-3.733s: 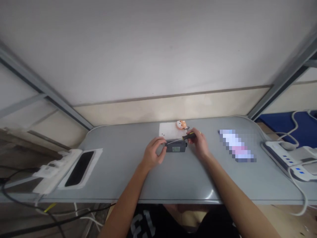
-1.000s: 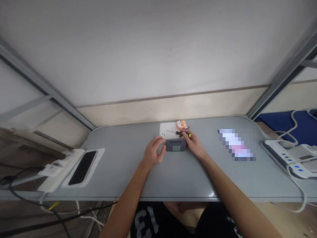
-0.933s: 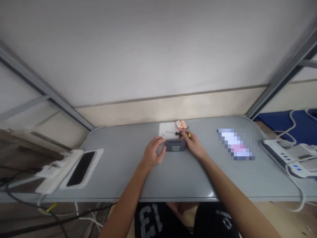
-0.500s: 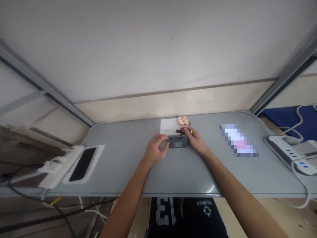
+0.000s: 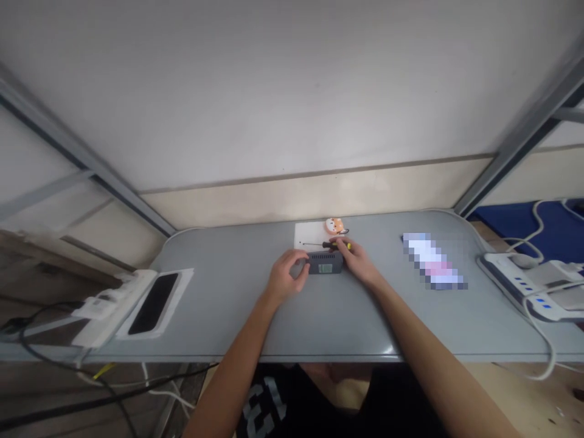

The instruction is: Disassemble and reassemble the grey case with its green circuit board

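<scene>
A dark grey slotted box (image 5: pixel 325 263) with a pale label stands on the grey table in front of me. My left hand (image 5: pixel 288 272) has thumb and fingers curled at the box's left end. My right hand (image 5: pixel 356 258) is closed on a black and yellow screwdriver (image 5: pixel 335 246) just behind the box and rests against its right end. The screwdriver's thin shaft points left over a white sheet (image 5: pixel 306 232). On the sheet's right side lies an orange and white animal-faced item (image 5: pixel 334 225) with a small dark loop.
At the left, a black phone (image 5: pixel 153 303) lies on white paper beside a white power strip (image 5: pixel 109 307). A pixelated screen device (image 5: pixel 433 260) and another power strip (image 5: pixel 520 283) with cables are on the right. A wall (image 5: pixel 292 194) rises behind the grey table (image 5: pixel 228 292).
The camera view has shifted slightly, moving the right-side objects left in the picture. Both hands keep their places at the box, and the screwdriver stays in my right hand.
</scene>
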`<action>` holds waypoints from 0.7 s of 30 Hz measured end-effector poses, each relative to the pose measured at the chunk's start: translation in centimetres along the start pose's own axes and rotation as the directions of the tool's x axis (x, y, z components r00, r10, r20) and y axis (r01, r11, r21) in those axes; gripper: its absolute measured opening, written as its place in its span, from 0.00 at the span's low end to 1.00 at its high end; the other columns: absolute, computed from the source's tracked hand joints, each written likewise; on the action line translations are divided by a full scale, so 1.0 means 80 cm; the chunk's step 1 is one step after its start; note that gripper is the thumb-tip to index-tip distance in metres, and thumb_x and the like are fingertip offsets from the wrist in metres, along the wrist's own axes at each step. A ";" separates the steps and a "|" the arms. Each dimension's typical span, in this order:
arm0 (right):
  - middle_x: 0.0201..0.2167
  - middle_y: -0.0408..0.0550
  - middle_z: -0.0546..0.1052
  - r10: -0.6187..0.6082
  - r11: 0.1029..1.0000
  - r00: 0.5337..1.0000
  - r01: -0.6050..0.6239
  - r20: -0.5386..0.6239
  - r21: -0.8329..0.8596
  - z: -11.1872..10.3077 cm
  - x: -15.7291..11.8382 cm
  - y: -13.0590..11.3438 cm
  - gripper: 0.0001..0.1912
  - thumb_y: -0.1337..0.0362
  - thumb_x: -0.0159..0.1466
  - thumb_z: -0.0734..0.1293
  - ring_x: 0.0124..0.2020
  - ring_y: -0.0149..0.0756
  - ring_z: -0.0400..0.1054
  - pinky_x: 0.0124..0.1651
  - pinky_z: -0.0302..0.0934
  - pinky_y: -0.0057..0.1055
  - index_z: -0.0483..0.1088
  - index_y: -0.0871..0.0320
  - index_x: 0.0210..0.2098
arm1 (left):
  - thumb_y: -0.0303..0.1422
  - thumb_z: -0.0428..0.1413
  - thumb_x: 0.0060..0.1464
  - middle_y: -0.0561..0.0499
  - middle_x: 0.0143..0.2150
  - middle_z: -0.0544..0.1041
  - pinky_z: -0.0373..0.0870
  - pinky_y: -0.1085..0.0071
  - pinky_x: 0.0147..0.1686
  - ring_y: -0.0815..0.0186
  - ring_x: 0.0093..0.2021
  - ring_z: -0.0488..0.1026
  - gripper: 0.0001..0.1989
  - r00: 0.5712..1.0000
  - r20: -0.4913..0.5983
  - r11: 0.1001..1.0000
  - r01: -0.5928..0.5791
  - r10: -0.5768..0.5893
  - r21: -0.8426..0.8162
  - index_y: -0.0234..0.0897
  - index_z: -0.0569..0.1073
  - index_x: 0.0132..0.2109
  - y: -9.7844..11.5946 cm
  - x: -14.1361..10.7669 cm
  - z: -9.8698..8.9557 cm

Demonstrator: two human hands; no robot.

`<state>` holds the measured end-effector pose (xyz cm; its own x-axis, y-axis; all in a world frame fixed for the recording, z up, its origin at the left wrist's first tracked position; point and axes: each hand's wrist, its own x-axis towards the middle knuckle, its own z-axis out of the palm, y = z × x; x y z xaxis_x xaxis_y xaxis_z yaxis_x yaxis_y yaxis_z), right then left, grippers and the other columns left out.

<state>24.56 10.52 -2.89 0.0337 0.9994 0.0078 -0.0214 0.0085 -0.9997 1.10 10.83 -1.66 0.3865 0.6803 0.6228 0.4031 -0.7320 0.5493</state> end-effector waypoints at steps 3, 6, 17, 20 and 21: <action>0.39 0.49 0.82 0.013 1.000 1.000 -0.013 -0.027 0.011 0.001 -0.001 -0.004 0.31 0.35 0.63 0.65 0.37 0.38 0.75 0.40 0.66 0.33 0.75 0.55 0.48 | 0.28 0.58 0.61 0.47 0.45 0.79 0.73 0.65 0.41 0.65 0.37 0.72 0.07 1.000 -0.008 1.000 -0.005 0.005 0.002 0.40 0.74 0.46 0.001 0.000 0.000; 0.37 0.48 0.82 0.029 0.998 0.994 -0.023 -0.103 0.060 -0.001 -0.001 -0.009 0.31 0.35 0.62 0.66 0.29 0.32 0.68 0.32 0.60 0.30 0.75 0.55 0.47 | 0.28 0.58 0.62 0.46 0.45 0.79 0.72 0.66 0.40 0.66 0.37 0.72 0.05 1.000 -0.020 1.000 -0.013 0.013 -0.008 0.40 0.74 0.45 0.002 0.000 0.000; 0.30 0.46 0.79 0.092 0.950 0.922 0.032 -0.376 0.311 -0.022 0.011 -0.007 0.25 0.40 0.61 0.68 0.23 0.28 0.61 0.26 0.53 0.29 0.78 0.56 0.41 | 0.39 0.53 0.69 0.49 0.42 0.77 0.69 0.68 0.40 0.67 0.33 0.68 0.09 0.987 0.014 0.980 0.158 -0.158 -0.117 0.40 0.75 0.47 -0.011 0.002 0.006; 0.29 0.46 0.78 0.105 0.943 0.912 0.036 -0.397 0.331 -0.024 0.011 -0.008 0.24 0.42 0.61 0.68 0.23 0.28 0.60 0.26 0.53 0.29 0.78 0.56 0.40 | 0.41 0.54 0.69 0.50 0.39 0.78 0.69 0.68 0.39 0.66 0.34 0.69 0.12 0.961 0.041 0.951 0.276 -0.273 -0.137 0.41 0.76 0.49 -0.018 0.001 0.009; 0.29 0.46 0.78 0.106 0.942 0.913 0.035 -0.394 0.333 -0.024 0.011 -0.009 0.24 0.42 0.61 0.68 0.22 0.28 0.60 0.26 0.53 0.29 0.78 0.56 0.40 | 0.42 0.54 0.68 0.49 0.40 0.78 0.69 0.68 0.40 0.66 0.34 0.70 0.13 0.950 0.054 0.940 0.312 -0.308 -0.139 0.41 0.76 0.50 -0.020 0.000 0.011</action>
<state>26.54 11.34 -2.23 0.4225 0.9000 -0.1070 -0.3515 0.0539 -0.9346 1.17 12.06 -3.01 0.2884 0.8734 0.3923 0.3846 -0.4809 0.7879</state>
